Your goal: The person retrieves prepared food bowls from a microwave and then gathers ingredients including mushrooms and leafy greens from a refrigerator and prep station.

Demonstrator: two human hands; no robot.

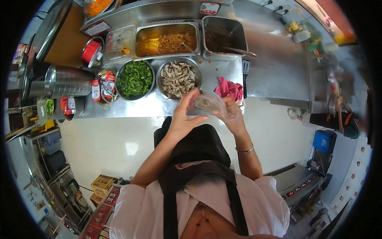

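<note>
Person stands at a steel counter (274, 67), both hands raised in front of the chest, just short of the counter edge. Right hand (232, 115) wears a thin clear glove and cups a small clear plastic bag (209, 102), fingers curled around its right side, holding it open toward the left. Left hand (184, 115) is bare: thumb and upper fingers pinch the bag's near rim, lower fingers stretched out flat beneath it. So both hands grip the bag, which hangs in the air between them, over the counter edge and just in front of the bowl of pale sliced mushrooms (178, 78). Something pale seems to sit inside the bag; too blurred to tell what.

Step in hand, as I judge it: opening or adjusting the bag's mouth, mid-portioning. The next move likely calls for one hand to keep the mouth wide and steady while the other frees itself, with the thin film not slipping or collapsing.

Around: bowl of chopped greens (135, 79) left of the mushrooms, a steel tray of orange-brown minced filling (167, 40) behind them, a darker tray with a utensil (223, 36) to its right, a pink cloth (229, 89) near the right hand, a stack of steel bowls (67, 81) lying on its side far left.
</note>
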